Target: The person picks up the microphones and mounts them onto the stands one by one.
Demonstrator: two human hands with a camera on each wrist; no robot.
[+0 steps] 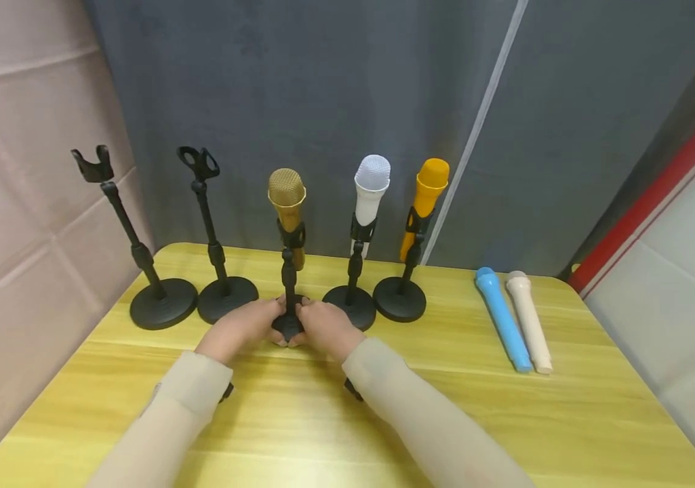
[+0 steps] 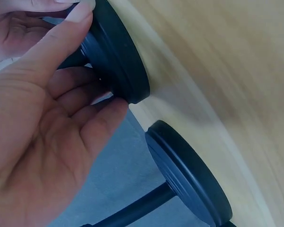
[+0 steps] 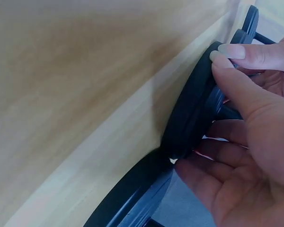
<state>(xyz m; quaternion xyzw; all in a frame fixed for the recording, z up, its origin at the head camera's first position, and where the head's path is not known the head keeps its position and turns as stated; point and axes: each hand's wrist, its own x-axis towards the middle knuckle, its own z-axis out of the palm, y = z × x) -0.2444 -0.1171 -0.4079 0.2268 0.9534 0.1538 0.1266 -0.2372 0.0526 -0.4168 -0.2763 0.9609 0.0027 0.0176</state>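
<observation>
A gold microphone [image 1: 287,191] sits upright in the clip of a black microphone stand [image 1: 289,276] at the middle of the table. My left hand [image 1: 243,328] grips the left side of its round base [image 2: 117,56], thumb on the edge. From the right, my right hand [image 1: 327,327] holds the same base, and the two thumbs nearly meet at its near side. Just right stands a white microphone [image 1: 372,183] in its stand, whose base is close to my right fingers. An orange microphone [image 1: 431,181] in another stand is beyond it.
Two stands with bare clips, one far left [image 1: 163,303] and one nearer [image 1: 228,298], stand on the left. At the right lie a blue microphone [image 1: 503,318] and a cream microphone [image 1: 529,322]. A grey curtain [image 1: 298,81] hangs behind the wooden table [image 1: 286,427].
</observation>
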